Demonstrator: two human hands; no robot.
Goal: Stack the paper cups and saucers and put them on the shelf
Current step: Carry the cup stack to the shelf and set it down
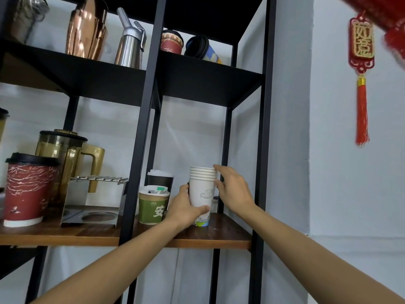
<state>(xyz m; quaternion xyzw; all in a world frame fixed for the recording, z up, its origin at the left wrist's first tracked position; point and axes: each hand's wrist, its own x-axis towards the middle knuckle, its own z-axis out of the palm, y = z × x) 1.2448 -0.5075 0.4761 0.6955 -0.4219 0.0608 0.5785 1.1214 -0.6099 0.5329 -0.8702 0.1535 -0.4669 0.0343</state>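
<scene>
Hands (184,207) around cup stack (202,191); green cup (152,207) "安"

light: soft, even, fairly bright | glare: highlights on my copper jug (86,29) | shadows: dark under the black shelf boards (197,77) | blur: red ornament (392,20) top right | distortion: wide-angle, uprights lean

Stack of paper cups (201,189) matt white, printed. Shelf board (228,234) dark wood, slight sheen; frame (264,128) matt black metal. Far left upper shelf: glossy copper jug (86,29), brushed steel dispenser (129,40). Amber pitcher (65,159) translucent plastic.
</scene>
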